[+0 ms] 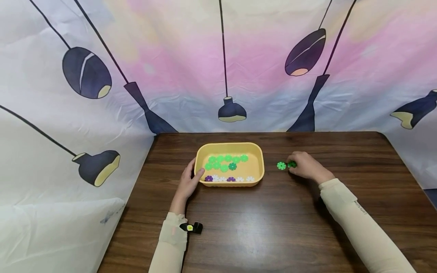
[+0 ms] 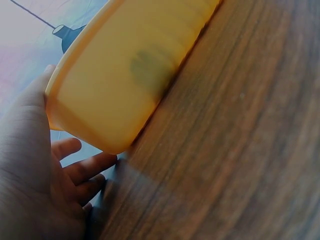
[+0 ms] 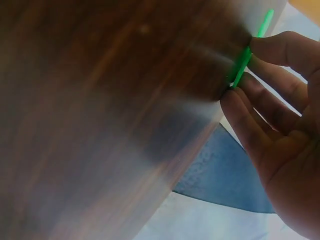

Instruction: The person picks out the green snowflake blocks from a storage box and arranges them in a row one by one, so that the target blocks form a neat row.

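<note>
Gripping yellow tray (image 1: 225, 144): left fingers (image 2: 92, 167) | pinching green disc (image 1: 292, 164): right fingers (image 3: 245, 120) | between: brighter disc (image 1: 281, 165)

A yellow round-cornered tub (image 1: 253, 167) stands upright, green flower discs (image 1: 216, 165) across its middle, purple discs (image 1: 231, 179) and white discs (image 1: 250, 178) nearer; to its right, a bright green disc (image 1: 281, 165) beside a gripped darker disc (image 1: 292, 164).

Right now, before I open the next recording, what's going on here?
A person's left hand grips the end of a yellow, rounded-rectangular plastic box. The right hand pinches a dark green, flower-shaped plastic piece at the brown wood-grain table, beside a light green, flower-shaped one. In the box lie more green pieces, with purple ones and white ones along its near side.
</note>
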### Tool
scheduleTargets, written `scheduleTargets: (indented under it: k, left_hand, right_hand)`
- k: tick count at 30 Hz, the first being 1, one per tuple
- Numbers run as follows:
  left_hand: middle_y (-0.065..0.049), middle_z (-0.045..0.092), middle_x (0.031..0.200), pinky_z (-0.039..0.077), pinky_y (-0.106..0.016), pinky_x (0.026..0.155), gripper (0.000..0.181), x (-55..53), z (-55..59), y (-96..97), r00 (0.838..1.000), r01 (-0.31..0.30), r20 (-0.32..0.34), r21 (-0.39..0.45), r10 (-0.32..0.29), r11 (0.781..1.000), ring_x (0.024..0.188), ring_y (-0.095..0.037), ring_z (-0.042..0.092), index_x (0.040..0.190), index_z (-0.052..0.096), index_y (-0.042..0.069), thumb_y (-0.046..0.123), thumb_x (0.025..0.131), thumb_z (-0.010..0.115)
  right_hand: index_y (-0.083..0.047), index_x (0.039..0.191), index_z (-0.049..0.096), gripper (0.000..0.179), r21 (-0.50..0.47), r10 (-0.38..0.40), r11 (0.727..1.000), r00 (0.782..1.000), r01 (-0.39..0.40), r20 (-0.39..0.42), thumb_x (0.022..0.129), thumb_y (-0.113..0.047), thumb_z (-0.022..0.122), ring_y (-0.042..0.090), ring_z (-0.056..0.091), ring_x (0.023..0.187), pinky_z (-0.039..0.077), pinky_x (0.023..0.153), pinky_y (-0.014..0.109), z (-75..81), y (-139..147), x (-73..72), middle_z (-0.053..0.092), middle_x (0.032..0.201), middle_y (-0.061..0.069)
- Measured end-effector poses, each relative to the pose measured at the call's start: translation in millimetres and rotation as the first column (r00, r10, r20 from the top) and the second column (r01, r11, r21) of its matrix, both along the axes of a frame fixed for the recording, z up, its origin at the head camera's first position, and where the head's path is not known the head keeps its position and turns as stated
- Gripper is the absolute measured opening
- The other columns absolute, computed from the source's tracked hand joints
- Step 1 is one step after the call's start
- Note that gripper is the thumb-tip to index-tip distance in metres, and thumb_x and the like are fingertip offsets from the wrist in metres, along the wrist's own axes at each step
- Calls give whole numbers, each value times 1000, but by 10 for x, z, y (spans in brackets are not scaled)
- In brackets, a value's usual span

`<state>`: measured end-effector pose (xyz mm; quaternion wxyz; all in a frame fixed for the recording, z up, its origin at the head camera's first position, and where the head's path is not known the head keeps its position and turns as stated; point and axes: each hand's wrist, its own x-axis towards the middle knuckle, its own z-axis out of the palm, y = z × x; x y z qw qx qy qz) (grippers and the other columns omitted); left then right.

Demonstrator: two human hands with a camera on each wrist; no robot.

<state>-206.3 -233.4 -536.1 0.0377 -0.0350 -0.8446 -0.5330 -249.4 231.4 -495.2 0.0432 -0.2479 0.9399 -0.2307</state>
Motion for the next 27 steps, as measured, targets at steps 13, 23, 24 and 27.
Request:
scheduleTargets:
  k: [13,23,24,27]
  left_hand:
    - [-16,44,161,23,-62,121,66,2,4,-2,1000,-10,11,-9,10,1000,148,-38,36,161,44,17,45,104,63]
    - [-18,42,162,24,-63,121,69,7,13,5,999,-17,31,-25,17,1000,149,-39,36,163,42,16,45,104,63]
    - [-18,42,162,24,-63,121,69,8,13,5,999,-16,33,-25,17,1000,149,-39,36,163,42,16,45,104,63]
    - [-19,43,162,24,-63,121,68,10,13,6,999,-18,35,-23,19,1000,148,-39,37,162,42,17,46,104,62]
  right_hand:
    - [5,111,76,21,-5,34,999,999,-34,-5,91,0,77,30,65,90,55,78,49,35,20,-25,70,105,17]
    - [6,115,75,22,-10,57,998,998,-57,19,94,-3,76,34,66,94,55,81,52,91,1,-50,70,106,18]
    - [6,116,74,23,-10,59,998,998,-58,16,95,-3,75,36,67,97,56,82,53,107,-6,-54,70,109,19]
    - [4,118,74,22,-24,57,998,998,-56,4,99,-5,71,37,67,101,56,85,54,163,-59,-79,70,112,19]
